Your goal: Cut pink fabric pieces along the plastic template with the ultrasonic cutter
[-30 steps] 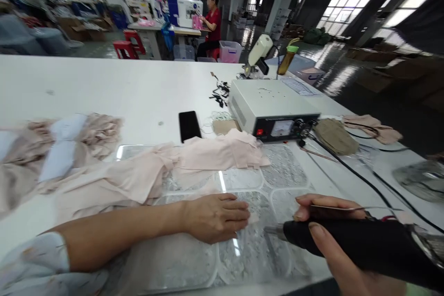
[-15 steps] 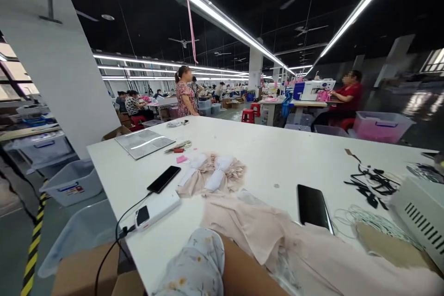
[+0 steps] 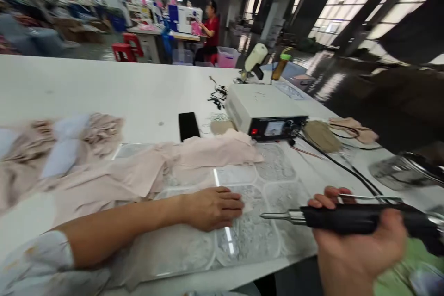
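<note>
My left hand [image 3: 217,208] lies palm down, fingers stretched out, on a glossy patterned board [image 3: 248,236]. Pale pink fabric [image 3: 208,150] is spread across the board above that hand and under the forearm. In my right hand [image 3: 360,245] is a thick black hand tool [image 3: 347,218] with a pointed metal tip, held level and aimed left. Its tip is above the board's right part, a little right of my left fingertips. A thin pale rod [image 3: 367,197] shows by my right fingers; I cannot tell what it is.
A power box [image 3: 267,111] with a lit red switch stands behind the board, black cables running from it. Nearby are a phone [image 3: 188,126], black straps [image 3: 218,95], a glass jar [image 3: 398,171] and gathered garment pieces [image 3: 69,143]. A person [image 3: 211,27] sits at a sewing machine beyond.
The view has swung right and down. My left hand, the patterned board, and my right hand holding the black tool have come into view; earlier only my left arm showed.
</note>
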Motion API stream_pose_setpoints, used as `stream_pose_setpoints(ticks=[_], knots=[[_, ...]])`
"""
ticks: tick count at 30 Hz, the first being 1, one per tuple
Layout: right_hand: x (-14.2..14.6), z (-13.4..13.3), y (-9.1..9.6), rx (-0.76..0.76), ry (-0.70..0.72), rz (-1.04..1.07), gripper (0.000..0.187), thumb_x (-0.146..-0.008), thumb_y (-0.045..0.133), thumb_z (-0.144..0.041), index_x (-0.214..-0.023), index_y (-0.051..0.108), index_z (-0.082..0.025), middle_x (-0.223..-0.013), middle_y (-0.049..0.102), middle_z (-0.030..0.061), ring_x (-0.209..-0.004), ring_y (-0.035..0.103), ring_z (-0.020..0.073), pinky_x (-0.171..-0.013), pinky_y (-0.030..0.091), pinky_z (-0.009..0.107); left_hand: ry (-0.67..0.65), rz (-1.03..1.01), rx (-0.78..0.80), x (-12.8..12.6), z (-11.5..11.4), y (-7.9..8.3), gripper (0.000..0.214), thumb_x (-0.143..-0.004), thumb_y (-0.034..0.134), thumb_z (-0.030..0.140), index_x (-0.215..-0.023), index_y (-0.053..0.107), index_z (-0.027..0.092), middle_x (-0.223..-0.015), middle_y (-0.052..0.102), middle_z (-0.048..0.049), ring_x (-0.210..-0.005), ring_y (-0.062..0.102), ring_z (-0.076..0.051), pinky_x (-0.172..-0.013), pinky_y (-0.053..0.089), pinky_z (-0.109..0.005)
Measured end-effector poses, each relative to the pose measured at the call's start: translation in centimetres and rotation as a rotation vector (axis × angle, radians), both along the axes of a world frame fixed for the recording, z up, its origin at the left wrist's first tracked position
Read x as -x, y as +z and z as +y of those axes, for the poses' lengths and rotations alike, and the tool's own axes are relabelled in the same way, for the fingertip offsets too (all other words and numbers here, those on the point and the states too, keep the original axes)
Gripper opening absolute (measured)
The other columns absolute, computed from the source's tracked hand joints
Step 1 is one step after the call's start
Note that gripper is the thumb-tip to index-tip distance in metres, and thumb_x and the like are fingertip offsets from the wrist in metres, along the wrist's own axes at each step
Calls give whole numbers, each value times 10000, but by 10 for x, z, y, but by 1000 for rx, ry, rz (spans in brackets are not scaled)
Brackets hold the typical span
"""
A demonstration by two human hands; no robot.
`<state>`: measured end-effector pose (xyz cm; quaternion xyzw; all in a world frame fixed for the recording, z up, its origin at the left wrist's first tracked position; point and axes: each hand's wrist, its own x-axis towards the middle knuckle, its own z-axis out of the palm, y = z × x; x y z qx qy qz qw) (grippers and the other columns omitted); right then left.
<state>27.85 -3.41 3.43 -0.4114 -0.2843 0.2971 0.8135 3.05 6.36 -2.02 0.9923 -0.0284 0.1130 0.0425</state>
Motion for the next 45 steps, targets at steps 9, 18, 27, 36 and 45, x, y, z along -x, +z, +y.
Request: stream_pose_setpoints(ticks=[9,18,27,36,45], knots=[[21,4,-19,-79,-68,14,341,-689,506,-434,-799,700,-176,-697,653,44,-434,496,118,-404,407,280,-4,-60,90,2,1,0,342,-995,451,271,-1255,565,80,-1324,573,-123,-1270,497,-243,-1061,397,-380],[30,9,-21,-85,-8,-40,290,-708,528,-390,-818,690,-175,-725,680,48,-456,529,124,-422,434,283,-5,-46,86,2,2,-4,365,-1010,415,288,-1272,556,77,-1346,557,-114,-1278,486,-244,-1060,398,-384],[31,9,-19,-16,-33,-24,252,-667,568,-396,-764,674,-189,-706,662,27,-443,523,128,-420,444,303,-29,-33,32,7,3,3,353,-1027,371,273,-1234,587,85,-1361,545,-105,-1291,471,-239,-1072,386,-379],[29,9,-19,-11,-30,1,244,-652,565,-388,-738,658,-179,-695,644,27,-451,524,128,-414,441,297,-20,-17,6,17,2,5,353,-1026,376,270,-1239,583,78,-1347,558,-101,-1285,476,-245,-1069,381,-384],[41,12,-13,-43,-3,-70,289,-648,525,-404,-768,649,-172,-725,608,31,-448,517,129,-422,424,306,-18,-29,25,18,1,3,353,-1021,394,270,-1247,575,68,-1352,552,-108,-1280,481,-248,-1052,396,-382]])
